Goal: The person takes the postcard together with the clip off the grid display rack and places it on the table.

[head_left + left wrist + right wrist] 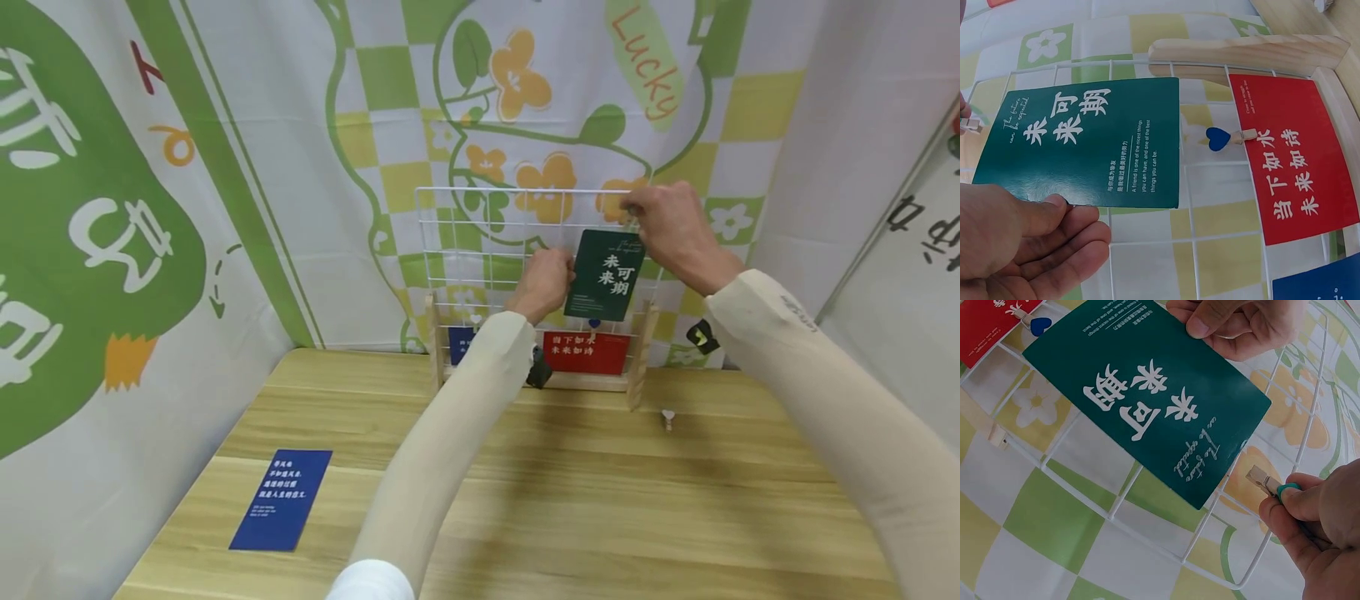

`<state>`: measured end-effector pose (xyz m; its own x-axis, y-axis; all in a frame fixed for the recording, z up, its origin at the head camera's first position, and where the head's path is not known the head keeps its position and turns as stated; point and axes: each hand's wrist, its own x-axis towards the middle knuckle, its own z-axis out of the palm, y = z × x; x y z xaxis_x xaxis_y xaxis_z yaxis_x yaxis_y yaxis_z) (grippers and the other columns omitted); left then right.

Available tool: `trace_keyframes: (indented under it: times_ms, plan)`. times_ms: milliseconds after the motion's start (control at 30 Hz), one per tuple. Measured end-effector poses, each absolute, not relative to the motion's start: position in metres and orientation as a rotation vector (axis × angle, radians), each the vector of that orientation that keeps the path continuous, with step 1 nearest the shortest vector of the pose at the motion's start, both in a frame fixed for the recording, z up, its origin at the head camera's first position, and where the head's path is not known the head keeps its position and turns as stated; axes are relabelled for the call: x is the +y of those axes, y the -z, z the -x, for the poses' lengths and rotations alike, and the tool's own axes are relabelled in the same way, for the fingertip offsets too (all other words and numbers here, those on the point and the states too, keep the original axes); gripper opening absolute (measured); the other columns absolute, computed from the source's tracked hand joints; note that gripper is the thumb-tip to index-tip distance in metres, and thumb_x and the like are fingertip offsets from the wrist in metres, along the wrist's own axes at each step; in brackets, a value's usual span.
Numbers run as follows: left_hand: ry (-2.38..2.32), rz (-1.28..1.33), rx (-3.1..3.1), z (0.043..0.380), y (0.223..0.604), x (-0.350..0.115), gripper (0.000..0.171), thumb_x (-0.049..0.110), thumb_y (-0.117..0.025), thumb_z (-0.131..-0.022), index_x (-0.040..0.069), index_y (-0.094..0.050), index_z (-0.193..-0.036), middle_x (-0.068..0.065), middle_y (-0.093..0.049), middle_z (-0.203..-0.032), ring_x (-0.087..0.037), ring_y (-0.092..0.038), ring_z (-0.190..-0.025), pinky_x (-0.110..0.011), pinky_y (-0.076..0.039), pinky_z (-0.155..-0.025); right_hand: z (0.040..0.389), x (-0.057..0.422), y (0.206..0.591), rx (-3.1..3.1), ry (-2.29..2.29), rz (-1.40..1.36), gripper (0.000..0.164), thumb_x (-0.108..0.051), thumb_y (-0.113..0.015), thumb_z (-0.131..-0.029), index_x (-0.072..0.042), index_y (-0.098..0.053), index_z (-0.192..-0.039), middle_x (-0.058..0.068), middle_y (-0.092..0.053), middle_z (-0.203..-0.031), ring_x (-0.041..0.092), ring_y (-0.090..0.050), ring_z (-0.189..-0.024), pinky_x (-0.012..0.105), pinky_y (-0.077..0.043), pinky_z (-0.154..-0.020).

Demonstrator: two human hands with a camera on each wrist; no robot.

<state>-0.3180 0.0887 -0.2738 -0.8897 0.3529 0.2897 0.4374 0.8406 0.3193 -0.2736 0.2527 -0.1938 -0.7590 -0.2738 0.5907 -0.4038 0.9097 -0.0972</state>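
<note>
A dark green card (606, 277) with white lettering is held up against a white wire grid (491, 190). My left hand (543, 282) pinches the card's left edge between thumb and fingers, as the left wrist view shows. Near the grid's upper right corner, my right hand (670, 229) pinches a small wooden clothespin (1264, 480) with a teal end. In the right wrist view that clothespin's tip is just off the card's top edge. Below, a red card (587, 353) hangs on the grid under a clothespin with a blue heart (1217, 139).
A blue card (461, 344) hangs low on the grid, partly behind my left arm. Another blue card (282, 500) lies on the wooden table (600, 500) at left. A small heart clothespin (668, 418) lies right of the grid's wooden stand (642, 357). Patterned cloth hangs behind.
</note>
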Motion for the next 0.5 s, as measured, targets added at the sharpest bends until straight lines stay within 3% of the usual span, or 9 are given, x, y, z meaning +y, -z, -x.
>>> trace_keyframes:
  times_ms: [267,500]
  plan:
    - [0.537,0.62,-2.787,0.317,0.275,0.078,0.022,0.017,-0.056,-0.091,0.012,-0.051,-0.07,-0.003,-0.065,-0.081,-0.017,-0.06,-0.078,-0.027,-0.047,-0.065,0.273,0.253,0.195,-2.486,-0.307,-0.474,0.024,0.003,-0.047,-0.09,0.001,-0.068,-0.102,0.021,-0.068,-0.099,0.037,-0.067,-0.083,0.044,-0.054,-0.074]
    - [0.512,0.63,-2.791,0.316,0.272,0.064,0.017,0.018,-0.056,-0.091,0.011,-0.055,-0.076,-0.003,-0.063,-0.08,-0.016,-0.055,-0.075,-0.027,-0.044,-0.064,0.27,0.256,0.198,-2.483,-0.31,-0.466,0.023,0.002,-0.049,-0.089,-0.002,-0.069,-0.101,0.02,-0.069,-0.098,0.036,-0.067,-0.08,0.045,-0.053,-0.074]
